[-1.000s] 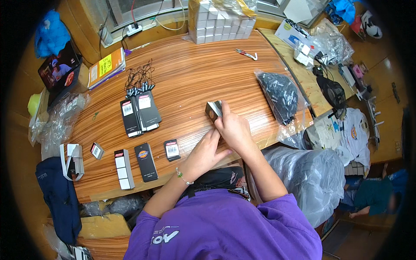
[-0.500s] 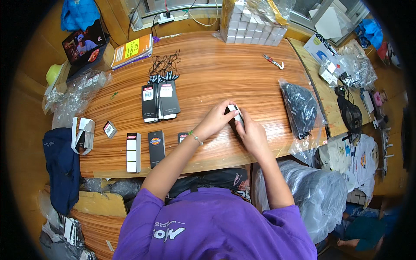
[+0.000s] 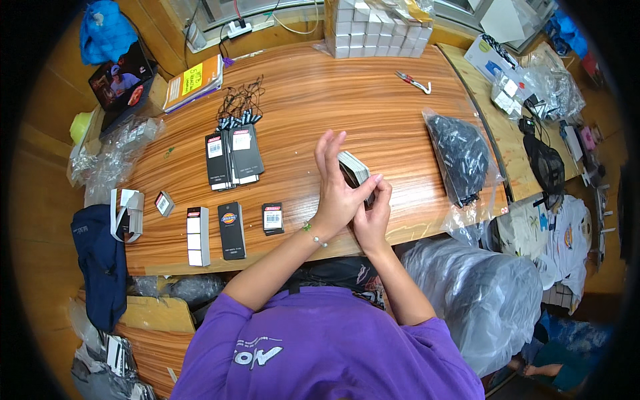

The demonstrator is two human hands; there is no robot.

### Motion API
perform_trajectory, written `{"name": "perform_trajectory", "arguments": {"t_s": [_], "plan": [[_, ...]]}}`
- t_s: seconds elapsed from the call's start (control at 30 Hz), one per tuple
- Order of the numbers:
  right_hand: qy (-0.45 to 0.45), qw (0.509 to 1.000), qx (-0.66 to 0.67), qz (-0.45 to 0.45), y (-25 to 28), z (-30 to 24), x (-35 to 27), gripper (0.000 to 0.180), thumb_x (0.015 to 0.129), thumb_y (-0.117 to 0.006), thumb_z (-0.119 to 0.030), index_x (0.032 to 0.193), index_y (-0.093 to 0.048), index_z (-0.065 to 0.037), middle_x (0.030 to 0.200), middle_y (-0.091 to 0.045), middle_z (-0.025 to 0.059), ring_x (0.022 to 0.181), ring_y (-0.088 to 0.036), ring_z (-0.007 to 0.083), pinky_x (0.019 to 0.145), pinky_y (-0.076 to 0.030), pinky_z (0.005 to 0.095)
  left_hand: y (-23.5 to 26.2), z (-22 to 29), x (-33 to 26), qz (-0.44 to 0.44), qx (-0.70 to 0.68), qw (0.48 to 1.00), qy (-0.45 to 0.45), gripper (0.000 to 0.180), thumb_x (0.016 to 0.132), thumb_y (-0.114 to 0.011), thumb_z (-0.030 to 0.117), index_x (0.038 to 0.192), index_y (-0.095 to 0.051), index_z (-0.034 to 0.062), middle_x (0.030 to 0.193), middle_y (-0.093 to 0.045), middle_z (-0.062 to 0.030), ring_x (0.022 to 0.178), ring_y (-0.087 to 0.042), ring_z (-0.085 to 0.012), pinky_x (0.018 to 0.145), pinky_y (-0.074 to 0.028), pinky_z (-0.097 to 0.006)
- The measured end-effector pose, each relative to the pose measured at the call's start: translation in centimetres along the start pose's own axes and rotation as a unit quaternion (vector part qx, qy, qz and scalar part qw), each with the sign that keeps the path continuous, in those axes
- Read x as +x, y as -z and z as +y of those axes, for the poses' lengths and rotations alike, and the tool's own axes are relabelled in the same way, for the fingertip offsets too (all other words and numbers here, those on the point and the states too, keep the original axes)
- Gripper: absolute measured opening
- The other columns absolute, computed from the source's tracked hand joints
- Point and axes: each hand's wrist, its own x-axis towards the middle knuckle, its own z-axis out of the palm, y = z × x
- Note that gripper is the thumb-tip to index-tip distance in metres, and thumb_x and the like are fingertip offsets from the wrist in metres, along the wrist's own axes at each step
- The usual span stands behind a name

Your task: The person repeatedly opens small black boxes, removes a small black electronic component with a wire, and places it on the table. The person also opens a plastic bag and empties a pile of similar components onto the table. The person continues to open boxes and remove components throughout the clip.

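Observation:
Over the right-middle of the table a small stack of dark hang tags with pale edges (image 3: 355, 167) is between my two hands, tilted and slightly fanned. My left hand (image 3: 335, 197) has its thumb across the near end of the stack, two fingers raised upright beside it. Close against that thumb, my right hand (image 3: 373, 219) grips the stack's lower end; its other fingers are partly hidden. Left of my forearm lie a short pile of black tags with white labels (image 3: 273, 219), a taller black tag stack (image 3: 232, 230) and a stack with white stickers (image 3: 197, 237).
Black tags with cords (image 3: 244, 157) lie farther back. A bag of black cord pieces (image 3: 460, 160) is at the right, red-handled snips (image 3: 413, 83) beyond. White boxes (image 3: 380, 37) stand at the back, a screen (image 3: 123, 80) and notebooks (image 3: 193, 83) at the far left.
My left fingers have lifted and straightened, and the tag stack has tilted and fanned. My forearms have drawn closer together, uncovering the short labelled pile. The whole view has shifted slightly.

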Motion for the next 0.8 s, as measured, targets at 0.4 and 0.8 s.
{"name": "perform_trajectory", "arguments": {"t_s": [0.4, 0.8], "plan": [[-0.116, 0.976, 0.011, -0.186, 1.5, 0.7, 0.2, 0.047, 0.075, -0.058, 0.002, 0.120, -0.044, 0.004, 0.115, -0.052, 0.0209, 0.105, -0.053, 0.0338, 0.088, -0.043, 0.0361, 0.4, -1.7, -2.0, -0.132, -0.058, 0.988, -0.049, 0.053, 0.072, -0.071, 0.012, 0.119, -0.048, 0.0103, 0.110, -0.046, -0.0142, 0.096, -0.052, -0.0275, 0.081, -0.045, -0.034], [-0.017, 0.980, 0.032, -0.197, 4.0, -7.6, 2.1, 0.047, 0.077, -0.060, -0.007, 0.120, -0.043, 0.002, 0.108, -0.051, 0.0144, 0.098, -0.050, 0.0226, 0.085, -0.039, 0.0328, 7.0, 0.5, -1.9, -0.164, 0.057, 0.982, -0.074, 0.055, 0.067, -0.069, 0.005, 0.117, -0.048, 0.0108, 0.104, -0.048, -0.0137, 0.095, -0.052, -0.0305, 0.080, -0.046, -0.036]]}}
